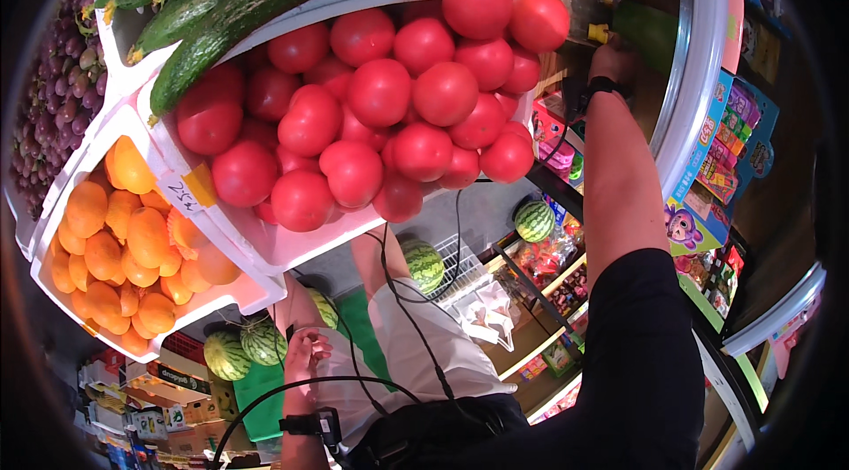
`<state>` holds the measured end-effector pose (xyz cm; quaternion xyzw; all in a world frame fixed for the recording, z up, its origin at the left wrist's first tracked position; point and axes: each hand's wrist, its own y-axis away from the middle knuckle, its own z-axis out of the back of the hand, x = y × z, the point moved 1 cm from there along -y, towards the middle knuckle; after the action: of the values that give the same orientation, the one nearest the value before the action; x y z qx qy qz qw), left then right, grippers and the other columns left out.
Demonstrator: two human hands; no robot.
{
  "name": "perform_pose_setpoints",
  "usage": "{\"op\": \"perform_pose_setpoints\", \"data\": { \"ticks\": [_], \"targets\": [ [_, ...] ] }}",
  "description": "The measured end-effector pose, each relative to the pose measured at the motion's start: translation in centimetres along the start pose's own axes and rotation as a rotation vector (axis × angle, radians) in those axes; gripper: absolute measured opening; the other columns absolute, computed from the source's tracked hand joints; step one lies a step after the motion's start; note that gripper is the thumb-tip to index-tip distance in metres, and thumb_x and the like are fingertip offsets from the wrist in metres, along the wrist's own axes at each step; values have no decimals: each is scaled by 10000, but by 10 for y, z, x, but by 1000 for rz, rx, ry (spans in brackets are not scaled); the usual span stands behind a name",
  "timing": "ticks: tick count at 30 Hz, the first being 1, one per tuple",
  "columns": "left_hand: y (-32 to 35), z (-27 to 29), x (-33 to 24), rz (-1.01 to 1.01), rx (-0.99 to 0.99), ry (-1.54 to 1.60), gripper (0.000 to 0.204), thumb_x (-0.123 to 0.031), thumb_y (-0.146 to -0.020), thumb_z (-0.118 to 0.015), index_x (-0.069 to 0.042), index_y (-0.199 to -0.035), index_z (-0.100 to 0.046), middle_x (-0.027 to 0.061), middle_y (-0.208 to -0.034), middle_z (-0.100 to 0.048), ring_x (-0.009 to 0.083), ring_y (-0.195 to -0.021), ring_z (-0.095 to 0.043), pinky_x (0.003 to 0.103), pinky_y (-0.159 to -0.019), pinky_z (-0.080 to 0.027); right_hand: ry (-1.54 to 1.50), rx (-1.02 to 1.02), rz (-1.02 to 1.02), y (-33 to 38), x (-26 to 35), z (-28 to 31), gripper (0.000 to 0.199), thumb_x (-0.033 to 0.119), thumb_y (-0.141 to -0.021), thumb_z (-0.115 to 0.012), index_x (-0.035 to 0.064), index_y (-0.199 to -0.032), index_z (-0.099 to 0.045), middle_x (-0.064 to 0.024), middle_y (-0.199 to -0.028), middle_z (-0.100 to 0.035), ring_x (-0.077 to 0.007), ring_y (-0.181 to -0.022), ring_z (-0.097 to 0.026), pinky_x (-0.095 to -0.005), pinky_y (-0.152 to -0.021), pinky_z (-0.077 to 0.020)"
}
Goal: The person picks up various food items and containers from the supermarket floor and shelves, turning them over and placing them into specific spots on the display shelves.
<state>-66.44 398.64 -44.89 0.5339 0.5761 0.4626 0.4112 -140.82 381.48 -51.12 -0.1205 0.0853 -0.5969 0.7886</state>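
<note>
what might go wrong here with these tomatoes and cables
The tomatoes are heaped above the rim of their box, so a nudge from the right arm beside them might roll some off. A black cable crosses in front of the left forearm and could snag if that arm lifts.

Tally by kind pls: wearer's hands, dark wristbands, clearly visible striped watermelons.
Hands: 2 (left hand, right hand)
Dark wristbands: 2
Striped watermelons: 5
Total: 9
</note>
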Motion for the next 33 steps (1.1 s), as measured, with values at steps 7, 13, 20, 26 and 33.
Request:
{"op": "perform_pose_setpoints", "data": {
  "ticks": [7,13,20,26,33],
  "targets": [
    [7,9,-10,-18,-30,4,345,-337,-957,-538,-43,-1137,-525,78,-961,-606,167,-810,-609,284,-738,-474,-41,-111,-45,17,6,2,506,367,-838,-611,11,-1196,-572,-212,-1209,-603,-365,-1153,-558,-425,-959,-446],
    [8,8,-12,-22,-17,-1,345,-336,-956,-539,-37,-1128,-530,76,-960,-604,164,-808,-607,284,-752,-468,-112,-129,-97,19,16,10,558,363,-839,-595,23,-1273,-509,-206,-1284,-553,-349,-1200,-527,-425,-992,-430],
    [6,5,-9,-18,7,5,373,-342,-948,-552,-23,-1138,-518,83,-959,-607,166,-806,-612,290,-746,-470,-42,-158,-97,2,9,12,546,412,-861,-555,24,-1245,-541,-202,-1333,-515,-363,-1208,-516,-431,-1000,-426],
    [5,7,-8,-33,3,-4,388,-353,-943,-559,-25,-1145,-516,89,-940,-614,171,-800,-620,290,-725,-476,-15,8,16,11,9,8,608,454,-825,-624,3,-1227,-563,-211,-1270,-567,-331,-1181,-548,-416,-983,-434],
    [1,8,-7,-6,8,-32,380,-355,-949,-547,-30,-1145,-519,84,-930,-616,169,-802,-618,285,-728,-473,-190,65,6,-14,-12,-15,737,457,-669,-809,-21,-1181,-580,-205,-1186,-618,-320,-1080,-608,-405,-929,-464]
  ]
}}
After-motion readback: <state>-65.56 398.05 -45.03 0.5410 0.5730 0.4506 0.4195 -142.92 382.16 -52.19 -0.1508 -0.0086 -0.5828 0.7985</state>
